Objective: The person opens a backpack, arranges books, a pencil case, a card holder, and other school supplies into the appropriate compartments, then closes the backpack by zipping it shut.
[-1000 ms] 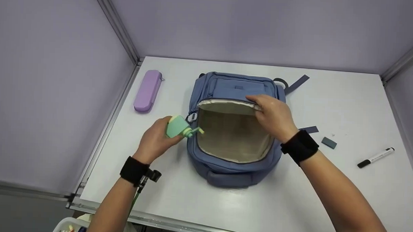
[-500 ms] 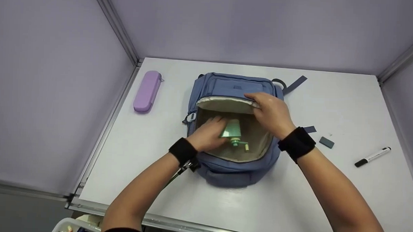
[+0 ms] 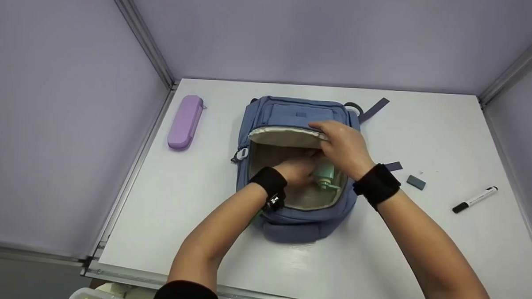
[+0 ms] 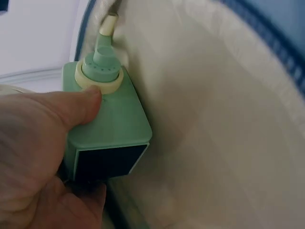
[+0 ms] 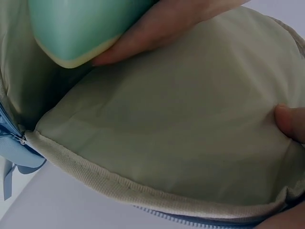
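Observation:
A blue backpack (image 3: 296, 232) lies on the table with its main compartment unzipped and beige lining showing. My left hand (image 3: 297, 171) is inside the opening and grips a green hand-crank pencil sharpener (image 3: 324, 171). In the left wrist view, the thumb presses the sharpener's top face (image 4: 112, 121) beside its crank, with fingers beneath. The lining (image 4: 205, 114) is close beside it. My right hand (image 3: 346, 147) pinches the edge of the backpack's flap (image 3: 288, 137) and holds it raised. The right wrist view shows the sharpener's rounded cream-edged end (image 5: 88, 28) above the flap's lining.
A purple pencil case (image 3: 185, 122) lies at the table's left. To the right are a dark eraser-like block (image 3: 416, 182) and a black-and-white marker (image 3: 475, 199). Backpack straps (image 3: 373, 110) stick out on the right. A white basket (image 3: 88, 295) stands below the front edge.
My left hand has carried the sharpener from left of the backpack into the compartment, towards its right side. My right hand keeps holding the flap up.

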`<state>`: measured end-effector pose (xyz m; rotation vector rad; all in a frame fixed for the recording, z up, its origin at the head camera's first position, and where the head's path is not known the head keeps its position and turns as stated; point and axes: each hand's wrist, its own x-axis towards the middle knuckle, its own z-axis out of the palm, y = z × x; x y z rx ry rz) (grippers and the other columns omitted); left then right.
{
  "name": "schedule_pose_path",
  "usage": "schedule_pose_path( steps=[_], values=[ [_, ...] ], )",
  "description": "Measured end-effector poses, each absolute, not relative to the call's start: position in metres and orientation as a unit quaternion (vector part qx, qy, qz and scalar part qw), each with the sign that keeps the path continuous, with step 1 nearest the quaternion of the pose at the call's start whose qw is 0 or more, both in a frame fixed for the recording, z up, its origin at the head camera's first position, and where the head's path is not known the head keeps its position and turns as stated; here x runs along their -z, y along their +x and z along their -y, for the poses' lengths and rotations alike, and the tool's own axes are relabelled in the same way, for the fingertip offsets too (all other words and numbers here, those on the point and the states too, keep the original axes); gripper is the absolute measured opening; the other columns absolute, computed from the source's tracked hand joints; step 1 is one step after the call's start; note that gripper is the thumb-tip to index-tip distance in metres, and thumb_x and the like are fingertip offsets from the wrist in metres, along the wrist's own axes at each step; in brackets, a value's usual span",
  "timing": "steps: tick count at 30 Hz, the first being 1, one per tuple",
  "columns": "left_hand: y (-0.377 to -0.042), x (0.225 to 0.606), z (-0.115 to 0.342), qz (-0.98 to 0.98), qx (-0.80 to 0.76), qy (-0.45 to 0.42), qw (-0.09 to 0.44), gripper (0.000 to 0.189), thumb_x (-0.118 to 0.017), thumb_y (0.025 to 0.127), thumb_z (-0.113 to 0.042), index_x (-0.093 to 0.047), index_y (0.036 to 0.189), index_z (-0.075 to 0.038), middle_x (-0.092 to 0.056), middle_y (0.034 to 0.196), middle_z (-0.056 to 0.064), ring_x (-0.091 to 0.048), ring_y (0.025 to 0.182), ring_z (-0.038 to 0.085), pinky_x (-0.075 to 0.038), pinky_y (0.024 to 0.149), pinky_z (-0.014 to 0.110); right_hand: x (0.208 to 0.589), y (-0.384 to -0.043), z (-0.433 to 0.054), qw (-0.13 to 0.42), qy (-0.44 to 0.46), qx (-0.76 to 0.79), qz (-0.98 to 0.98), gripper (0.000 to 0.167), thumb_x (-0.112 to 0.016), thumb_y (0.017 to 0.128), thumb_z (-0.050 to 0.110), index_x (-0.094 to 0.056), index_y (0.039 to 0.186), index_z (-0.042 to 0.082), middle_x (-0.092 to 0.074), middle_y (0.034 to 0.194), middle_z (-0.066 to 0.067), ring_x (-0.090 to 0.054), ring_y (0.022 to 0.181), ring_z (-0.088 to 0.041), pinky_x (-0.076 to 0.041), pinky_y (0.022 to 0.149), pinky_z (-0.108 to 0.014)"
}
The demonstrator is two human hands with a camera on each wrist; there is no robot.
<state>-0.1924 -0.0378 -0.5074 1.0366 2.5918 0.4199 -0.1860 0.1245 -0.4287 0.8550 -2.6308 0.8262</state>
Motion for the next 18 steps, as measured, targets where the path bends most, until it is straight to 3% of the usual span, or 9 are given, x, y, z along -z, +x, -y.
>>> schedule_pose_path(
  steps=[4, 9, 18],
  values=[
    [-0.197, 0.514, 0.037, -0.902, -0.149, 0.362, 0.182, 0.080, -0.061, 0.104, -0.022, -0.011, 0.164, -0.006, -0.007, 0.170, 0.013, -0.007, 0.156, 0.024, -0.017, 0.121, 0.026, 0.428, -0.186, -0.124, 0.121, 0.294, -0.282, 0.905, 0.043, -0.063, 0.090, -0.006, -0.069, 0.131, 0.005, -0.069, 0.127, -0.015, -0.065, 0.118, -0.033, -0.052, 0.096, -0.049],
    [-0.198, 0.519, 0.038, -0.899, -0.164, 0.356, 0.195, 0.081, -0.059, 0.106, -0.024, -0.006, 0.164, -0.008, -0.001, 0.171, 0.012, -0.001, 0.156, 0.023, -0.016, 0.122, 0.027, 0.428, -0.185, -0.123, 0.120, 0.296, -0.281, 0.905, 0.042, -0.064, 0.090, -0.005, -0.069, 0.131, 0.005, -0.069, 0.127, -0.015, -0.064, 0.118, -0.033, -0.051, 0.097, -0.049],
    [-0.192, 0.512, 0.048, -0.904, -0.170, 0.360, 0.156, 0.082, -0.064, 0.102, -0.022, -0.012, 0.164, -0.010, -0.011, 0.171, 0.008, -0.011, 0.155, 0.019, -0.023, 0.120, 0.027, 0.429, -0.187, -0.123, 0.116, 0.292, -0.287, 0.905, 0.043, -0.063, 0.090, -0.004, -0.069, 0.132, 0.006, -0.069, 0.128, -0.015, -0.065, 0.118, -0.034, -0.051, 0.096, -0.049]
  ],
)
